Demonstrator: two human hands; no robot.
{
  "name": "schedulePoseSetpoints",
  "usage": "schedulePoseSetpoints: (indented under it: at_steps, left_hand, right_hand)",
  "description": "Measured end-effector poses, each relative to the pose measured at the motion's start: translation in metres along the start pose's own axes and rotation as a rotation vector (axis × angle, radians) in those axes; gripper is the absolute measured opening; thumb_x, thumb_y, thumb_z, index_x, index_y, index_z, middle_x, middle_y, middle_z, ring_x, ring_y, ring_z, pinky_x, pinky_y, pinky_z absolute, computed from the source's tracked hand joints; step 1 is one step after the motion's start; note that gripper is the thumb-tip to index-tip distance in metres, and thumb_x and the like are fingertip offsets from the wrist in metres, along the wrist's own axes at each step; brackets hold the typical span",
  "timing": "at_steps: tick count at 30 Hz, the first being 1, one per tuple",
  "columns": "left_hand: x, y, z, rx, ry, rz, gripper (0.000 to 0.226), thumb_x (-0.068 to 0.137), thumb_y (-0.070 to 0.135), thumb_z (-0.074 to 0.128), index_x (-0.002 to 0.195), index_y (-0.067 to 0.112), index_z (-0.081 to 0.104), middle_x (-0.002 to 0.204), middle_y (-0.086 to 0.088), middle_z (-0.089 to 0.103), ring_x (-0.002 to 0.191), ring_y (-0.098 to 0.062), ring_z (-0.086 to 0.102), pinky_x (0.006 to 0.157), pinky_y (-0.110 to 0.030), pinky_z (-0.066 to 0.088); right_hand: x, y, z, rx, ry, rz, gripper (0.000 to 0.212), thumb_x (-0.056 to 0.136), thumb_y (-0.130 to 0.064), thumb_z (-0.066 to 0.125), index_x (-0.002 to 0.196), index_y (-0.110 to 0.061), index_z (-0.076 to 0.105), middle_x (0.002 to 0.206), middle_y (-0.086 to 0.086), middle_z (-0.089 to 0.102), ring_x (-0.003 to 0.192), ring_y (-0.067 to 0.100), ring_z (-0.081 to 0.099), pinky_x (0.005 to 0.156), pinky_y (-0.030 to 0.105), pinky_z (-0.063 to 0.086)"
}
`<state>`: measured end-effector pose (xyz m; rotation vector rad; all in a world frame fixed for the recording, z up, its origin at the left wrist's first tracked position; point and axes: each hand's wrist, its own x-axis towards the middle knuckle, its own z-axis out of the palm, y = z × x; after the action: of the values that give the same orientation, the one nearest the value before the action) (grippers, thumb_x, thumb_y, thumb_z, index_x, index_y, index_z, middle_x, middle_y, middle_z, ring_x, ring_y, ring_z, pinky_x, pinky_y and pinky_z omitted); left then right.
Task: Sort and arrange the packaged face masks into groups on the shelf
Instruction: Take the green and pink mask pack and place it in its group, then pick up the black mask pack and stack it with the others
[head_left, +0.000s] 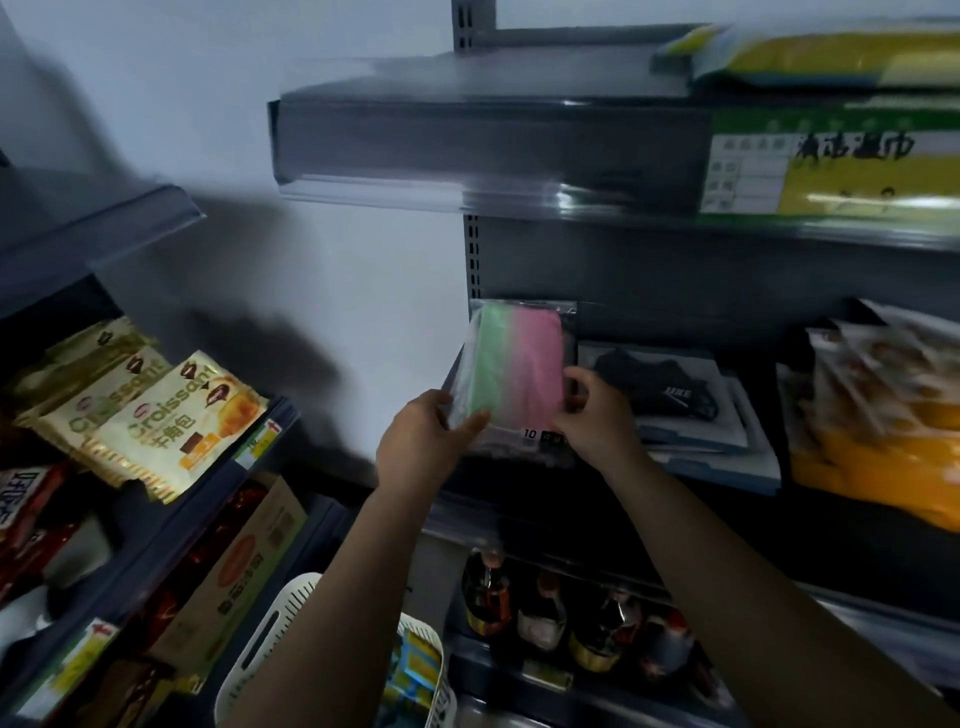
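A clear pack of green and pink face masks (519, 371) stands tilted at the left end of the middle shelf (524, 519). My left hand (428, 441) grips its lower left edge. My right hand (597, 415) pinches its lower right side. Right beside it lies a flat pile of packs with a black mask (660, 392) on top. Further right sits a heap of orange and white packets (878, 415), blurred.
The upper shelf (493, 150) overhangs close above, with yellow packs (831, 57) on it. Croissant bags (156, 421) fill the left rack. A white basket (332, 654) stands below my arms, and dark bottles (545, 613) line the lower shelf.
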<state>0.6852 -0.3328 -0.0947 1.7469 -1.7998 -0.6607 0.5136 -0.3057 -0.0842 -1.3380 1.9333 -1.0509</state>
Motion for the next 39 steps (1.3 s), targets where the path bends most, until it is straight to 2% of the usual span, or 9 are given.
schedulePoseSetpoints:
  at_steps: [3, 5, 10, 13, 16, 21, 26, 32, 39]
  left_hand:
    - [0.006, -0.004, -0.001, 0.075, -0.015, 0.075, 0.048, 0.082, 0.052, 0.063, 0.109, 0.013, 0.06, 0.1, -0.006, 0.061, 0.097, -0.028, 0.059, 0.076, -0.036, 0.047]
    - [0.006, -0.005, -0.002, 0.124, 0.014, 0.16, 0.048, 0.084, 0.048, 0.062, 0.114, 0.011, 0.059, 0.111, -0.011, 0.06, 0.104, -0.031, 0.055, 0.08, -0.039, 0.045]
    - [-0.001, 0.004, -0.006, 0.237, 0.036, 0.398, 0.05, 0.088, 0.039, 0.059, 0.132, 0.017, 0.051, 0.131, -0.007, 0.054, 0.121, -0.03, 0.046, 0.094, -0.038, 0.036]
    - [-0.009, 0.018, 0.002, 0.356, -0.013, 0.618, 0.044, 0.089, 0.033, 0.056, 0.131, 0.019, 0.052, 0.131, -0.004, 0.054, 0.122, -0.029, 0.046, 0.098, -0.039, 0.034]
    - [-0.02, 0.039, 0.015, 0.453, -0.064, 0.765, 0.042, 0.089, 0.035, 0.054, 0.126, 0.016, 0.055, 0.126, -0.007, 0.056, 0.118, -0.031, 0.048, 0.097, -0.041, 0.035]
    - [-0.037, 0.074, 0.042, 0.529, -0.19, 0.834, 0.052, 0.093, 0.041, 0.044, 0.138, 0.017, 0.038, 0.137, -0.007, 0.044, 0.128, -0.029, 0.036, 0.106, -0.04, 0.026]
    - [-0.069, 0.116, 0.067, 0.531, -0.231, 0.923, 0.052, 0.092, 0.042, 0.045, 0.137, 0.019, 0.038, 0.135, -0.004, 0.044, 0.126, -0.028, 0.037, 0.105, -0.042, 0.027]
    - [-0.122, 0.178, 0.109, 0.507, -0.253, 1.053, 0.057, 0.091, 0.047, 0.046, 0.14, 0.021, 0.034, 0.137, -0.004, 0.043, 0.128, -0.027, 0.035, 0.105, -0.042, 0.027]
    - [-0.19, 0.246, 0.169, 0.458, -0.279, 1.124, 0.056, 0.092, 0.046, 0.046, 0.14, 0.02, 0.033, 0.141, -0.004, 0.039, 0.13, -0.027, 0.032, 0.105, -0.041, 0.025]
  right_hand:
    - [-0.002, -0.002, 0.003, -0.061, 0.044, 0.005, 0.046, 0.088, -0.016, 0.062, 0.131, -0.01, 0.049, 0.125, 0.012, 0.06, 0.111, 0.024, 0.057, 0.074, 0.018, 0.034]
    - [-0.004, -0.001, 0.004, -0.095, 0.085, 0.009, 0.044, 0.089, -0.02, 0.06, 0.131, -0.011, 0.05, 0.128, 0.011, 0.057, 0.114, 0.024, 0.055, 0.075, 0.018, 0.033]
    - [-0.026, 0.002, -0.004, -0.271, 0.181, -0.036, 0.04, 0.087, -0.019, 0.059, 0.127, -0.011, 0.053, 0.13, 0.009, 0.055, 0.119, 0.025, 0.05, 0.094, 0.028, 0.039]
    - [-0.046, 0.004, -0.015, -0.539, 0.279, -0.11, 0.036, 0.087, -0.016, 0.058, 0.123, -0.013, 0.058, 0.128, 0.008, 0.058, 0.12, 0.029, 0.05, 0.1, 0.039, 0.037]
    - [-0.063, 0.004, -0.034, -0.793, 0.245, -0.105, 0.039, 0.088, -0.019, 0.055, 0.127, -0.014, 0.056, 0.134, 0.008, 0.053, 0.128, 0.029, 0.042, 0.103, 0.041, 0.029]
    - [-0.09, 0.015, -0.07, -0.969, 0.213, 0.02, 0.045, 0.089, -0.02, 0.049, 0.133, -0.014, 0.049, 0.138, 0.008, 0.049, 0.13, 0.029, 0.037, 0.103, 0.039, 0.026]
    - [-0.118, 0.038, -0.117, -1.043, 0.218, 0.148, 0.045, 0.09, -0.027, 0.049, 0.132, -0.014, 0.046, 0.138, 0.008, 0.045, 0.13, 0.03, 0.035, 0.103, 0.042, 0.027]
    - [-0.154, 0.071, -0.182, -1.093, 0.274, 0.217, 0.045, 0.091, -0.033, 0.048, 0.132, -0.014, 0.045, 0.137, 0.008, 0.046, 0.128, 0.03, 0.037, 0.102, 0.041, 0.029]
    - [-0.199, 0.123, -0.26, -1.113, 0.321, 0.279, 0.046, 0.091, -0.031, 0.046, 0.134, -0.015, 0.041, 0.137, 0.007, 0.044, 0.128, 0.029, 0.036, 0.101, 0.041, 0.028]
